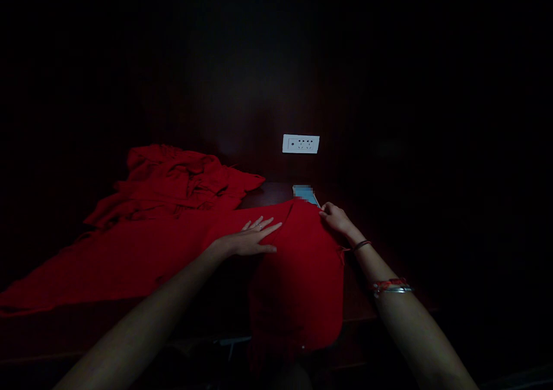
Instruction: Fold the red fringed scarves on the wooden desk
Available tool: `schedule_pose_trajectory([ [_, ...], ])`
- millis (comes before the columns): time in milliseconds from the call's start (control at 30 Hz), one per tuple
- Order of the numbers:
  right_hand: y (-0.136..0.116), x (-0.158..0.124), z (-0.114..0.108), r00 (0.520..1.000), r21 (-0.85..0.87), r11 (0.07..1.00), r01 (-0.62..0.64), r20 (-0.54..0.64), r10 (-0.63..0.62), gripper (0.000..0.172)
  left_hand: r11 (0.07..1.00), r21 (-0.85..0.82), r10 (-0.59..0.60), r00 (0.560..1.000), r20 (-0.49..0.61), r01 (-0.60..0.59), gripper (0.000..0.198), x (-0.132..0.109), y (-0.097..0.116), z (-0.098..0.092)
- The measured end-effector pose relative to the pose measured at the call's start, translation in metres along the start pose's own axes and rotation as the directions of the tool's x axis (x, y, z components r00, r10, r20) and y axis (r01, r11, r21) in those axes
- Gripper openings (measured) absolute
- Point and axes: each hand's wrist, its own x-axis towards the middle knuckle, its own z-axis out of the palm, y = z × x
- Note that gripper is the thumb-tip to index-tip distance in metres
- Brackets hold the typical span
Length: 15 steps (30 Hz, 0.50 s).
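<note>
A red cloth (298, 275) lies spread over a dark wooden table (268, 193), one part hanging over the near edge. My left hand (250, 239) rests flat on it with fingers stretched out toward the right. My right hand (334, 218) is closed in a pinch on the cloth's far right corner. More of the red cloth is bunched in a heap (181, 180) at the back left.
A white wall socket (300, 143) sits on the dark panel behind the table. A small light-blue object (306, 194) lies at the table's back, just beyond my right hand. The surroundings are very dark.
</note>
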Motion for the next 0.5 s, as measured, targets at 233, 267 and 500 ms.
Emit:
schedule_pose_trajectory([
  [233,0.002,0.002,0.005,0.999,0.053,0.998,-0.035,0.017,0.034,0.029,0.971,0.099,-0.213,0.975,-0.059,0.219,0.067,0.006,-0.012,0.009],
  [267,0.002,0.002,0.005,0.999,0.04,0.998,-0.046,0.024,0.045,0.027,0.973,0.103,-0.201,0.978,-0.063,0.206,0.067,0.005,-0.012,0.008],
  [500,-0.002,0.005,0.007,1.0,-0.042,0.999,-0.011,0.026,0.012,0.026,0.988,0.115,0.107,0.993,-0.042,-0.101,0.052,0.002,0.004,0.004],
])
